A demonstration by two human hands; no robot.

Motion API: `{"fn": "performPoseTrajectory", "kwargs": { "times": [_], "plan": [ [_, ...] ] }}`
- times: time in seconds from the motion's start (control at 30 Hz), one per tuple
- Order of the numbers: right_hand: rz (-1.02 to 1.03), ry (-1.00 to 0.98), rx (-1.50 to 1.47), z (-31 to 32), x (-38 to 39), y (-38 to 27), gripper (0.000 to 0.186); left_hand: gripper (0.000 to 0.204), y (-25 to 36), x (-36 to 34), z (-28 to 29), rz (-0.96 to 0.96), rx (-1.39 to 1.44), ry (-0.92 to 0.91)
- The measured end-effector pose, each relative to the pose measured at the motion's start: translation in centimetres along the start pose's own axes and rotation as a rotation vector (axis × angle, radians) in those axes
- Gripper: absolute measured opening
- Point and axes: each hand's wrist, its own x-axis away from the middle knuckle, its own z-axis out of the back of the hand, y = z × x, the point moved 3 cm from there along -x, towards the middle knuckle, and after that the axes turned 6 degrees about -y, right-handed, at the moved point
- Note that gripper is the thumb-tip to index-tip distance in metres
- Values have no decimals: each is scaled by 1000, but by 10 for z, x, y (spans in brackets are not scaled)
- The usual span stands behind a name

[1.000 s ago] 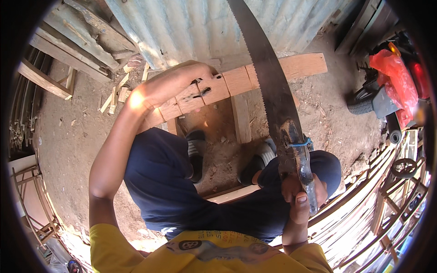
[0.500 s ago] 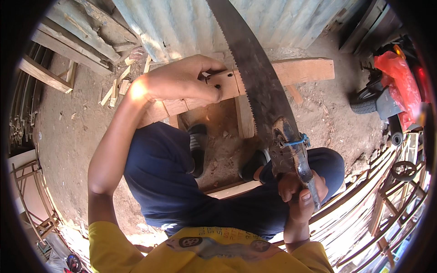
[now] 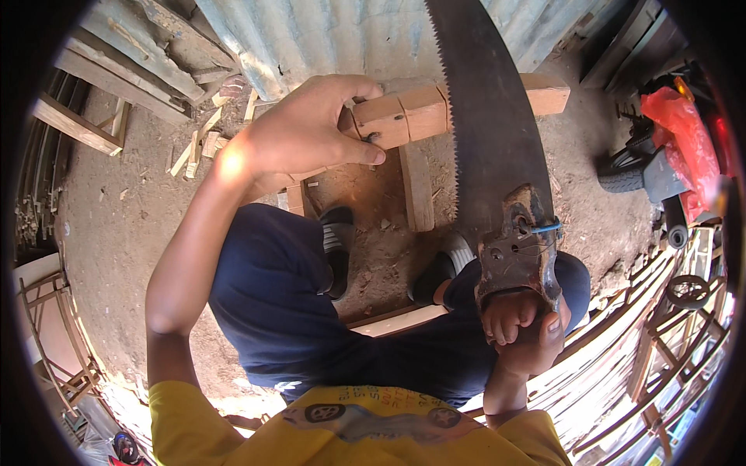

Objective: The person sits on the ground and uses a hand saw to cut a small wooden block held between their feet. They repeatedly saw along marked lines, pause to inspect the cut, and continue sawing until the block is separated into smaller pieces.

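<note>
My left hand is wrapped round a wooden bar, thumb on the near side and fingers over the far side. Several thin dark lines cross the bar, and a dark knot or hole shows close to my thumb. In my right hand is the handle of a handsaw with a wide dark blade, its teeth facing left. A blue tie goes round the worn handle. The blade passes over the bar and hides part of it; whether the two touch, I cannot tell. The saw's tip runs out at the top.
Beneath the bar stands a wooden piece between my feet. Corrugated metal sheeting rises ahead. Wood offcuts lie on the dirt floor at left. To the right are a red plastic bag by a wheel and stacked strips.
The saw has shifted right and swung more upright, its flat side now facing me. The bar has been rolled in my left hand, showing a different face, and that hand is slightly higher.
</note>
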Motion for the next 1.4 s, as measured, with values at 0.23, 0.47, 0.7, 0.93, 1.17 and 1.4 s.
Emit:
{"fn": "performPoseTrajectory", "kwargs": {
  "times": [0.23,0.47,0.7,0.93,1.17,1.4],
  "plan": [
    [-2,-11,76,-1,3,-2,58,30,4,8,-1,-16,-32,86],
    [207,5,184,-5,11,6,51,29,2,5,0,-15,-24,112],
    [-14,-63,225,-10,-7,3,48,35,-3,5,-1,-17,-102,114],
    [0,-143,17,-9,-7,4,54,44,6,5,0,40,-130,70],
    [-20,-192,-94,-6,-10,4,36,26,4,4,-2,-57,-108,131],
    [-47,-164,-213,-2,-11,4,36,51,3,3,0,-17,-106,66]
  ]
}}
